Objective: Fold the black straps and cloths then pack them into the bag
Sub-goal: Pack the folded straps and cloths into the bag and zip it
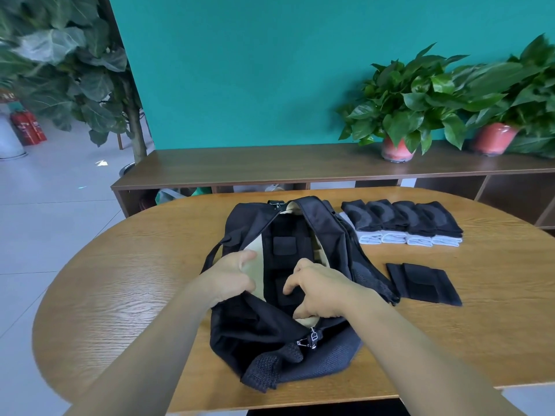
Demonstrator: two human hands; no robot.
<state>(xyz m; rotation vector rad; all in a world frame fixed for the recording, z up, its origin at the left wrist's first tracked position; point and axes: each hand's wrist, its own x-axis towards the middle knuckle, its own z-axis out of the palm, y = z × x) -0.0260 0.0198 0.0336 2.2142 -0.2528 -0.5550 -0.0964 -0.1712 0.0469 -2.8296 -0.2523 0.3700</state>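
A black bag [240,328] lies unzipped in the middle of the wooden table, its beige lining showing. Folded black straps [283,244] lie packed inside it. My left hand [231,277] grips the left edge of the opening, fingers curled over the lining. My right hand [318,288] reaches into the opening, fingertips on a black strap inside. One folded black strap [423,283] lies flat on the table to the right of the bag. Behind it stands a row of several folded black cloths [402,217] on folded white cloths [408,238].
The oval wooden table [135,283] has bare surface left of the bag and along its front right. Behind it runs a low brown shelf [255,166] with two potted plants [399,115]. A large leafy plant [66,64] stands at the far left.
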